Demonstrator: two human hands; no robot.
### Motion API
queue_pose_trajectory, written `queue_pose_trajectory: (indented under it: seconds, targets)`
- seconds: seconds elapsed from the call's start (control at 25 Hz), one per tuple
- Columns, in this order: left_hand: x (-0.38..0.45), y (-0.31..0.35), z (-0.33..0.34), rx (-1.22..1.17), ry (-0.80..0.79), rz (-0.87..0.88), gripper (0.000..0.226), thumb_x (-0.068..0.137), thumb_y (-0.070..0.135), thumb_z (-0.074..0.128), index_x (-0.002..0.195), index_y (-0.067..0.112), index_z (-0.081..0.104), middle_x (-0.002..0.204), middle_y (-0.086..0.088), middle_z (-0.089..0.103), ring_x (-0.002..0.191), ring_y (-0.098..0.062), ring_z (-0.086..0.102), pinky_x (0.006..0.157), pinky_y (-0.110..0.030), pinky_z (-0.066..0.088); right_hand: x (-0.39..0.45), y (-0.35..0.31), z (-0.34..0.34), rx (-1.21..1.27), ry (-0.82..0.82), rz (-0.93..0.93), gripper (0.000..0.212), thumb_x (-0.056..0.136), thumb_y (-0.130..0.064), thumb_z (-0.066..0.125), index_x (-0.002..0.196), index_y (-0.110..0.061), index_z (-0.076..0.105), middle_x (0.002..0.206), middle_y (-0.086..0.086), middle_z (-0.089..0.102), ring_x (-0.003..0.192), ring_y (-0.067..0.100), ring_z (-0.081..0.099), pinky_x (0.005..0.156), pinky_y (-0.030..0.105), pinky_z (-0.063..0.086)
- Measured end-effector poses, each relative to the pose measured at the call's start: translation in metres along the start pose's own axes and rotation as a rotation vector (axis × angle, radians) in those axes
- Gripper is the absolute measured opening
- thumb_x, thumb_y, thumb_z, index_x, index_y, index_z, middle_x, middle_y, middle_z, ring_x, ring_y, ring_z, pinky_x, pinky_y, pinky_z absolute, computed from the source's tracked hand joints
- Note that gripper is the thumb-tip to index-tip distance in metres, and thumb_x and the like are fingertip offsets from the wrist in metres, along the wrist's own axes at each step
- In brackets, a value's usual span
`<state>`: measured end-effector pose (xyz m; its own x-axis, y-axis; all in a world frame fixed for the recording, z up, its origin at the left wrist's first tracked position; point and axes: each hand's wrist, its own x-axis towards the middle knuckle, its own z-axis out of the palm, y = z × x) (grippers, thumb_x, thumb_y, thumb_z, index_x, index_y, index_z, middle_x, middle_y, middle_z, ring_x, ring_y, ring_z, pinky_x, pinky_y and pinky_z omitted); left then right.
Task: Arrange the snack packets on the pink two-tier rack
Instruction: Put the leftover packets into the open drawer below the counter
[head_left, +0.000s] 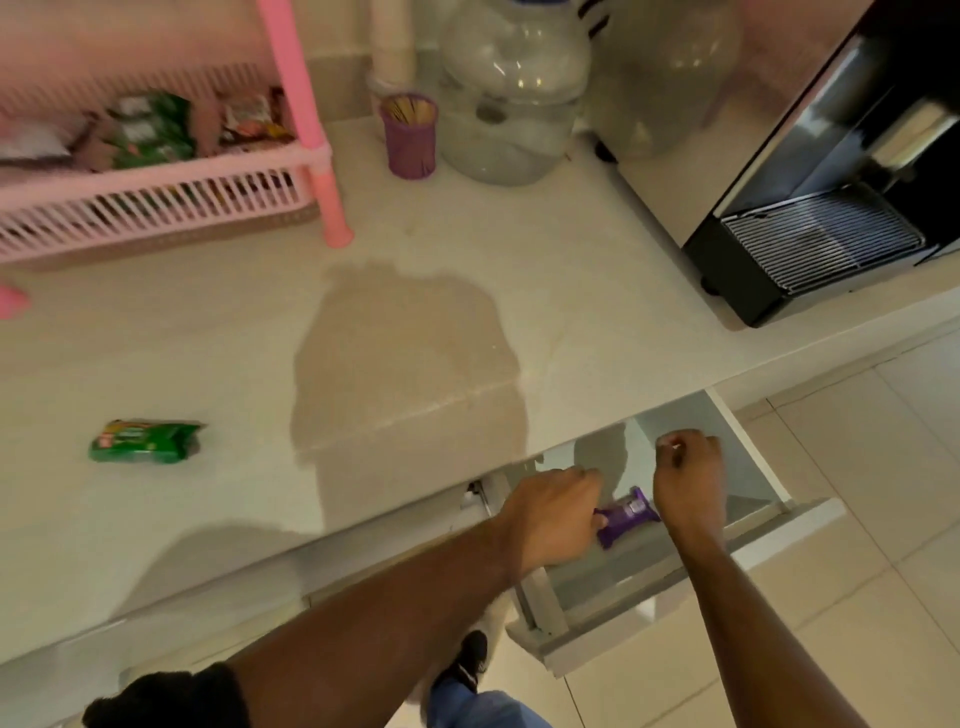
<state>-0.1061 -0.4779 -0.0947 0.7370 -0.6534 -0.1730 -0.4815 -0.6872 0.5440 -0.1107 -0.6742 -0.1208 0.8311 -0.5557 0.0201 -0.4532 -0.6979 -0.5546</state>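
The pink two-tier rack (156, 179) stands at the counter's back left, its lower tray holding green packets (150, 132) and a red-brown packet (252, 122). One green snack packet (145, 441) lies alone on the counter at the left. Both hands reach into an open drawer (748, 525) below the counter edge. My left hand (553, 517) grips the end of a purple snack packet (626, 514) inside the drawer. My right hand (688, 480) hovers over the drawer with fingers curled; whether it holds anything is hidden.
A purple cup of sticks (409, 135) and large clear water bottles (511, 88) stand at the back. A black machine with a drip grate (826, 244) sits at the right. The pale counter (415, 338) spans the middle. My shoe (467, 660) shows on the tiled floor.
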Motion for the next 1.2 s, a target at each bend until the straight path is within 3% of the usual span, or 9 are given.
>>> queue_pose_trajectory:
  seconds: [0.12,0.24,0.44,0.64,0.8,0.96,1.08,1.2]
  targets:
    - [-0.03,-0.021,-0.035,-0.033,0.127,-0.026,0.027,0.094,0.033,0.053,0.113,0.014,0.056,0.109,-0.006,0.065,0.096,-0.031,0.064,0.079,-0.039,0.053,-0.026,-0.048,0.003,0.07,0.067,-0.037,0.009,0.099,-0.023,0.052,0.102,-0.019,0.06,0.115,0.005,0.053,0.074,0.005,0.051,0.073,0.025,0.04]
    - [-0.059,-0.051,-0.064,-0.126,0.283,-0.01,0.027,0.094,0.029,0.057,0.114,0.012,0.061,0.106,-0.006,0.065,0.093,-0.028,0.063,0.078,-0.038,0.052,-0.051,-0.089,0.02,0.105,0.052,-0.168,0.012,0.098,-0.021,0.057,0.109,-0.018,0.059,0.116,0.004,0.051,0.09,0.016,0.057,0.079,0.028,0.045]
    - [-0.118,-0.126,-0.113,-0.125,0.405,-0.243,0.034,0.095,0.036,0.053,0.126,0.024,0.056,0.124,0.004,0.057,0.115,-0.016,0.055,0.095,-0.037,0.048,-0.087,-0.159,0.058,0.061,-0.033,-0.392,0.023,0.093,-0.02,0.064,0.116,-0.016,0.06,0.118,0.005,0.047,0.103,0.026,0.055,0.09,0.041,0.049]
    - [-0.179,-0.192,-0.148,-0.071,0.515,-0.46,0.049,0.088,0.047,0.062,0.131,0.027,0.052,0.132,0.003,0.047,0.123,-0.019,0.043,0.101,-0.04,0.041,-0.119,-0.208,0.097,-0.002,-0.116,-0.514,0.025,0.093,-0.027,0.064,0.117,-0.018,0.061,0.122,0.003,0.049,0.108,0.023,0.053,0.091,0.04,0.044]
    - [-0.216,-0.229,-0.157,0.057,0.447,-0.599,0.073,0.077,0.062,0.066,0.141,0.035,0.043,0.15,0.004,0.035,0.142,-0.022,0.022,0.112,-0.047,0.028,-0.133,-0.232,0.122,-0.045,-0.144,-0.559,0.033,0.093,-0.031,0.063,0.122,-0.016,0.06,0.127,0.005,0.05,0.112,0.024,0.053,0.091,0.039,0.044]
    - [-0.233,-0.251,-0.153,0.113,0.296,-0.691,0.073,0.083,0.043,0.066,0.148,0.037,0.033,0.161,0.001,0.019,0.152,-0.026,0.0,0.119,-0.058,0.007,-0.136,-0.234,0.142,-0.217,-0.111,-0.601,0.035,0.093,-0.039,0.057,0.12,-0.017,0.057,0.129,0.005,0.049,0.115,0.024,0.05,0.093,0.04,0.047]
    - [-0.238,-0.258,-0.154,0.136,0.254,-0.719,0.063,0.089,0.021,0.058,0.146,0.033,0.035,0.158,0.001,0.022,0.151,-0.027,0.005,0.117,-0.061,0.01,-0.134,-0.228,0.151,-0.279,-0.046,-0.629,0.033,0.095,-0.042,0.049,0.118,-0.021,0.055,0.127,0.002,0.049,0.115,0.022,0.047,0.093,0.038,0.045]
    - [-0.24,-0.263,-0.152,0.193,0.279,-0.701,0.056,0.089,0.014,0.054,0.14,0.032,0.042,0.148,0.004,0.033,0.143,-0.023,0.023,0.115,-0.051,0.021,-0.134,-0.228,0.156,-0.298,-0.021,-0.621,0.032,0.096,-0.044,0.042,0.119,-0.024,0.052,0.126,-0.002,0.047,0.115,0.02,0.046,0.094,0.037,0.042]
